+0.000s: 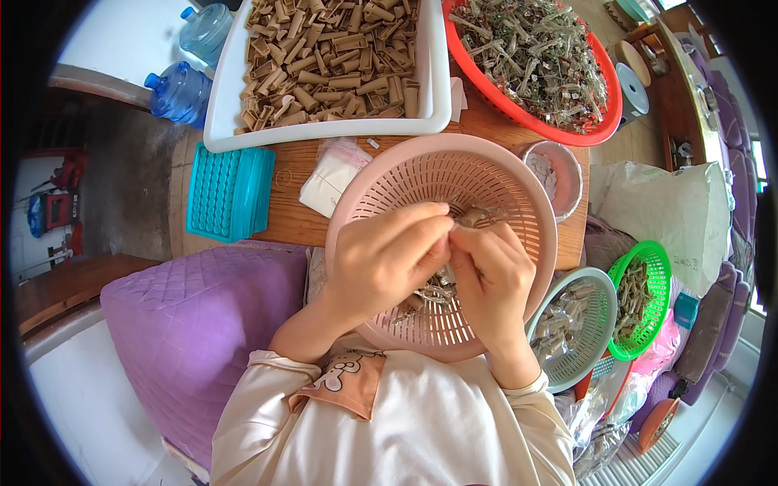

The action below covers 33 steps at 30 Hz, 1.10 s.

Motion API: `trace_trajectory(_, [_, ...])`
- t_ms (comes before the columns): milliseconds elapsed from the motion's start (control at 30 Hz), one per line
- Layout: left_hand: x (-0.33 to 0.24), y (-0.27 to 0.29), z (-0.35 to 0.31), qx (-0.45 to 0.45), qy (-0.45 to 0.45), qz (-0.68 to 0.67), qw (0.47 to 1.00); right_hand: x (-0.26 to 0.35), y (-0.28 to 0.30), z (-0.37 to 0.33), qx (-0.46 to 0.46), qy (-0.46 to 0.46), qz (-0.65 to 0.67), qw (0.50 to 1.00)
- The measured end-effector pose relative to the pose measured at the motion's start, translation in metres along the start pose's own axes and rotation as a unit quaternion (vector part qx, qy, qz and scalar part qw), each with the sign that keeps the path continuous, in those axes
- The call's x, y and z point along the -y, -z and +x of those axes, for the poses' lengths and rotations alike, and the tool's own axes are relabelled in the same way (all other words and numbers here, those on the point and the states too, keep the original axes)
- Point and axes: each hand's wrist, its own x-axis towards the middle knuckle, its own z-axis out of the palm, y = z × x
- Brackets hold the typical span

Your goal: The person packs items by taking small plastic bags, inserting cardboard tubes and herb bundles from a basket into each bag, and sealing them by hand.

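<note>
Both my hands meet fingertip to fingertip over the pink slotted plastic basket. My left hand is closed in a pinch, and so is my right hand, close against it. Whatever sits between the fingertips is hidden or too small to name. Below the hands, small brown and clear plastic pieces lie in the basket; the hands cover part of them. Behind the basket, a white tray holds many tan, trough-shaped pieces. A red basket to its right is heaped with clear, spindly plastic parts.
On the wooden table lie a white packet and a round tub. Teal stacked trays stand at left, beyond a purple quilted cover. Grey and green baskets of pieces sit at right, near a white sack.
</note>
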Motion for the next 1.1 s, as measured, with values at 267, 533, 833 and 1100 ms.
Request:
trace_trajectory(267, [0.04,0.027,0.01,-0.201,0.284,-0.366,0.863,-0.006,0.023,-0.015,0.022,-0.139,0.256,0.956])
trace_trajectory(533, [-0.02,-0.004,0.014,0.145,0.276,-0.46,0.832,-0.022,0.03,-0.022,-0.018,-0.154,0.61,0.777])
trace_trajectory(833, [-0.056,-0.027,0.029,0.249,0.128,-0.223,0.934,-0.031,0.061,-0.052,-0.103,-0.247,0.596,0.757])
trace_trajectory(1100, [-0.086,-0.068,0.028,0.295,-0.402,-0.025,0.866,-0.046,0.088,-0.114,-0.214,-0.278,0.609,0.711])
